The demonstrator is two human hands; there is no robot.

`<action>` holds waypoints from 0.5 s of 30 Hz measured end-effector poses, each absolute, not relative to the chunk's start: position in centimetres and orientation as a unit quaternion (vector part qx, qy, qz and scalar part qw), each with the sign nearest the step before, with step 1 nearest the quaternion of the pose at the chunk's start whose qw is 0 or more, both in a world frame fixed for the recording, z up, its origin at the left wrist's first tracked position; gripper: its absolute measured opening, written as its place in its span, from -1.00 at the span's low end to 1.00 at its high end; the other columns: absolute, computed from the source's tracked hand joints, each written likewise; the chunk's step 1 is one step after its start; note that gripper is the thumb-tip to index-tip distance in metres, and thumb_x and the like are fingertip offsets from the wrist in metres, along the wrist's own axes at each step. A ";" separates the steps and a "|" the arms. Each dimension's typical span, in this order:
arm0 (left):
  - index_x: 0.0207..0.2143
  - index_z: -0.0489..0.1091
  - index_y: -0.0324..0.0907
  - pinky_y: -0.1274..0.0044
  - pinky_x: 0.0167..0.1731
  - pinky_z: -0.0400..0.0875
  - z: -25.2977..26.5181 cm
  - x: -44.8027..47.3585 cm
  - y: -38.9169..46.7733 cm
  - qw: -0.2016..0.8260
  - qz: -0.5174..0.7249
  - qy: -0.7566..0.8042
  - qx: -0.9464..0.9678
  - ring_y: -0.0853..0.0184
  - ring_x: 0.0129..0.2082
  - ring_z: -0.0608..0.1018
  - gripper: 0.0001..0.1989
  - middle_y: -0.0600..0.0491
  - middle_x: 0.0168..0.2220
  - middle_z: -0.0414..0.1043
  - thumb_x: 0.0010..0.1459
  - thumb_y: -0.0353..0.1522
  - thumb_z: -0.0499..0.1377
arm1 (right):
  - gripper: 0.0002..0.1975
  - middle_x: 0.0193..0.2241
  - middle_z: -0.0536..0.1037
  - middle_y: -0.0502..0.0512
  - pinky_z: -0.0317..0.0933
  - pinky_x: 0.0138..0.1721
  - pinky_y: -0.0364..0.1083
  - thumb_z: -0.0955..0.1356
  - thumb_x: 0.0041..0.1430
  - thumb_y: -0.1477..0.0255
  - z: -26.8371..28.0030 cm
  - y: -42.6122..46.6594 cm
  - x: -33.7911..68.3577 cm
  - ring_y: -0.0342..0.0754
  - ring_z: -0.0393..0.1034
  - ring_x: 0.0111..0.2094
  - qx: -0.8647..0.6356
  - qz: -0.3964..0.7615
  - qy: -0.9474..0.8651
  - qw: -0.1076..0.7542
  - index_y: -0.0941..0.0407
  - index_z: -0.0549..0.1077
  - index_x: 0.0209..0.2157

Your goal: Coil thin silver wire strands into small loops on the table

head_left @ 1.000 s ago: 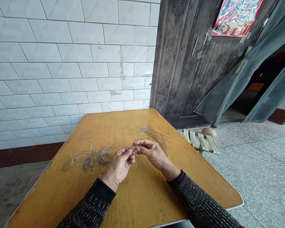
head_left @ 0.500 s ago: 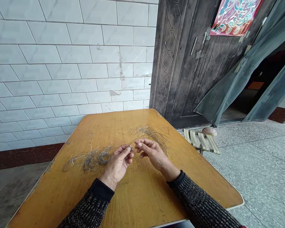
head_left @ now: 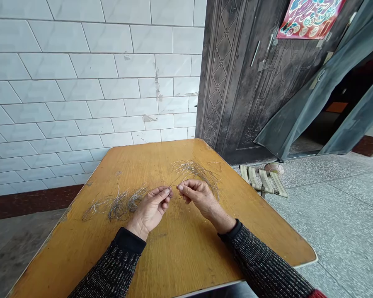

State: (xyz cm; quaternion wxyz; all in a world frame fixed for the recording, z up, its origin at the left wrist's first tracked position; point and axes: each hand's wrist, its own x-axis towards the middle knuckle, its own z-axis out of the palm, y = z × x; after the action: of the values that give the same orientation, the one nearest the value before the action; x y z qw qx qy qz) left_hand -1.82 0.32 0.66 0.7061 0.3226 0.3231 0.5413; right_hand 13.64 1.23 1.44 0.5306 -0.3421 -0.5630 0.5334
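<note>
A thin wire (head_left: 174, 186) runs across the small gap between my two hands, over the middle of the wooden table. My left hand (head_left: 151, 208) pinches it between thumb and forefinger, the other fingers curled. On the opposite side, my right hand (head_left: 199, 198) has thumb and forefinger pressed together on the wire. Just left of my left hand lie several coiled bundles of wire (head_left: 119, 205) with loose ends sticking up. Beyond my right hand, a spread of loose bent wires (head_left: 202, 171) rests on the tabletop, partly hidden by that hand.
The yellow-brown wooden table (head_left: 180, 256) has a pale edge and stands by a white tiled wall (head_left: 87, 109). To the right are a dark patterned door (head_left: 233, 95), a hanging grey-green curtain (head_left: 301, 109) and a low strapped stool (head_left: 264, 181) on the speckled floor.
My left hand has shifted slightly left, widening the gap between the hands a little. The fingers of my right hand have closed into a tighter pinch. The camera view has tilted slightly.
</note>
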 end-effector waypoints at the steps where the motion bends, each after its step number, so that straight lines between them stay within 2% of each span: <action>1: -0.48 0.43 -0.31 0.79 -0.65 0.27 0.6 -1.8 0.4 0.711 0.545 0.320 0.308 0.60 -0.59 0.41 -0.90 0.08 -0.50 0.43 -0.13 -0.52 0.29 | -0.72 -0.66 0.35 -0.07 0.07 -0.64 -0.24 0.41 -0.14 0.20 1.5 1.2 13.6 -0.26 0.16 -0.65 -0.335 0.538 -0.561 0.532 0.14 0.43 -0.58; 5: -0.48 0.43 -0.31 0.80 -0.59 0.36 0.7 -1.8 0.6 0.710 0.568 0.315 0.272 0.58 -0.57 0.45 -0.93 0.08 -0.52 0.44 -0.09 -0.55 0.27 | -0.72 -0.59 0.40 -0.05 0.11 -0.64 -0.26 0.43 -0.17 0.22 1.2 1.1 13.5 -0.23 0.24 -0.57 -0.323 0.567 -0.568 0.501 0.13 0.47 -0.45; 10: -0.48 0.43 -0.30 0.79 -0.57 0.39 0.7 -1.7 0.6 0.693 0.585 0.311 0.283 0.57 -0.56 0.47 -0.92 0.08 -0.50 0.45 -0.10 -0.53 0.28 | -0.67 -0.67 0.37 -0.07 0.08 -0.69 -0.27 0.41 -0.15 0.17 0.7 1.4 13.2 -0.27 0.19 -0.67 -0.343 0.586 -0.563 0.471 0.16 0.40 -0.63; 15: -0.47 0.44 -0.31 0.75 -0.55 0.40 0.4 -1.7 0.5 0.694 0.573 0.311 0.306 0.54 -0.53 0.48 -0.92 0.06 -0.47 0.46 -0.11 -0.52 0.28 | -0.67 -0.69 0.36 -0.07 0.07 -0.71 -0.26 0.41 -0.17 0.18 0.5 1.4 13.0 -0.28 0.17 -0.70 -0.364 0.593 -0.522 0.494 0.17 0.35 -0.65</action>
State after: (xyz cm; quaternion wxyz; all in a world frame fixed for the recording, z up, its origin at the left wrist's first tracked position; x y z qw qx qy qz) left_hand -1.74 0.49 0.40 0.6942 0.3058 0.3111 0.5725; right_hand 12.98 1.36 0.51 0.4935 -0.3637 -0.5225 0.5926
